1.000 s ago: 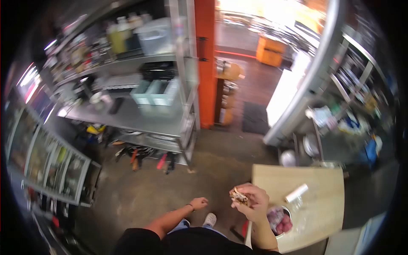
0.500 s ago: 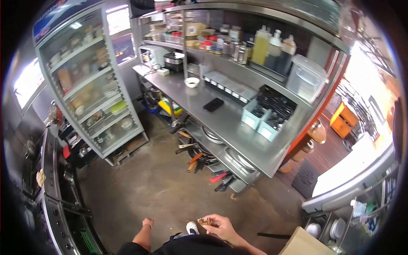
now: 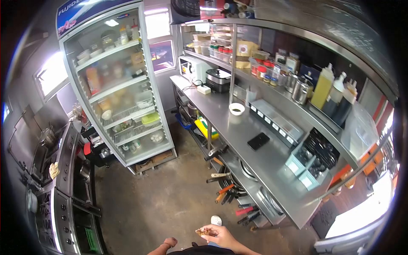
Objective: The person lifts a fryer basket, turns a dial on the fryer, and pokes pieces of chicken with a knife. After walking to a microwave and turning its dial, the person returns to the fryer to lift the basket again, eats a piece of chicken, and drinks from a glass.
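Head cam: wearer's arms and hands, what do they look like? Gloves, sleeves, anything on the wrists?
Both hands are bare, no gloves. The right hand shows at the bottom edge with a bare forearm running off frame, no sleeve in view. The left hand has a thin dark band at the wrist, and what shows of that forearm is bare too. A strip of dark clothing sits between the arms. No rings or markings can be made out.

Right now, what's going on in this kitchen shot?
A person stands on the concrete floor of a small kitchen, seen from a head camera. The right hand holds a small brownish piece of food at waist height; what it is exactly is too small to tell. The left hand hangs loosely closed and holds nothing visible. Ahead stand a glass-door fridge and a steel counter with a phone and a small bowl on it.
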Demonstrator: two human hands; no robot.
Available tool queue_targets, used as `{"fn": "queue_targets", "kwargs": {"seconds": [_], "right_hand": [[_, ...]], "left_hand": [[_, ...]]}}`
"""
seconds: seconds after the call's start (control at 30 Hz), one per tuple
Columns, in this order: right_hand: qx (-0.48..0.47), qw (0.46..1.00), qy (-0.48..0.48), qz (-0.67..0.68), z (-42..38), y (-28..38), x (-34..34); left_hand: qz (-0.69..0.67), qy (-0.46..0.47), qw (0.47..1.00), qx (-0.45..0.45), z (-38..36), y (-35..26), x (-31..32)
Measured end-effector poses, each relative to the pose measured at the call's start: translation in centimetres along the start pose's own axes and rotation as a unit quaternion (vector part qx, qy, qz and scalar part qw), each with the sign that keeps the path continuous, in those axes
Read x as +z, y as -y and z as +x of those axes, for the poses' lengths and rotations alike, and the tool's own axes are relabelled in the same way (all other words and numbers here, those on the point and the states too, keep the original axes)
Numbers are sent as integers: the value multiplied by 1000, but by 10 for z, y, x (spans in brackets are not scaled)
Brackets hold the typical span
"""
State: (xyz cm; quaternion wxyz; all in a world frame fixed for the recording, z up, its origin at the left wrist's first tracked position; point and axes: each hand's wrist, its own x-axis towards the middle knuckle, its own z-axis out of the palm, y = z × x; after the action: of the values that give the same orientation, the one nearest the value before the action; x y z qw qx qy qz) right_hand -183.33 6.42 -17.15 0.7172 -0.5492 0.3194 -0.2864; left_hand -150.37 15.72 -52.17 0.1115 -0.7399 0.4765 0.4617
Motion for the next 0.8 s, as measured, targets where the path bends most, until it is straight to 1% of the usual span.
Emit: {"fn": "queue_targets", "kwargs": {"seconds": [0.03,0.07,0.1,0.17,0.23,0.3,0.33,0.4,0.43,0.5,0.53,0.6,0.7,0.77,0.8], "right_hand": [[0,1000,9,-3,13,-2,-11],[-4,1000,14,10,26,-4,-23],[-10,1000,20,21,40,-2,-37],[-11,999,41,1,71,9,-61],[-9,998,59,-17,98,22,-80],[-25,996,88,-22,128,35,-104],[-26,994,99,-27,145,39,-116],[-13,993,115,-35,175,42,-137],[-9,992,121,-34,188,42,-143],[-63,991,104,-52,212,47,-153],[-72,990,105,-55,221,51,-157],[-62,991,114,-46,237,56,-161],[-47,990,127,-32,261,50,-163],[-4,992,128,13,275,38,-159],[-6,991,130,30,279,43,-153]], "left_hand": [[-1,-36,999,-9,11,-11,-11],[-57,-42,997,-23,22,-23,-26],[-66,-47,996,-25,29,-37,-38],[-65,-148,987,-25,39,-56,-63],[-93,-153,983,-45,51,-71,-80],[-173,-102,977,-73,68,-93,-94],[-183,-109,974,-75,77,-102,-99],[-101,-133,986,-21,76,-119,-107],[-106,-132,985,-28,79,-125,-112],[-190,-115,973,-56,89,-134,-110],[-195,-113,972,-60,91,-136,-108],[-183,-109,976,-49,99,-132,-114],[-209,-114,968,-76,111,-101,-123],[-155,-144,972,-102,106,-86,-139],[-111,-140,981,-71,108,-76,-148]]}}
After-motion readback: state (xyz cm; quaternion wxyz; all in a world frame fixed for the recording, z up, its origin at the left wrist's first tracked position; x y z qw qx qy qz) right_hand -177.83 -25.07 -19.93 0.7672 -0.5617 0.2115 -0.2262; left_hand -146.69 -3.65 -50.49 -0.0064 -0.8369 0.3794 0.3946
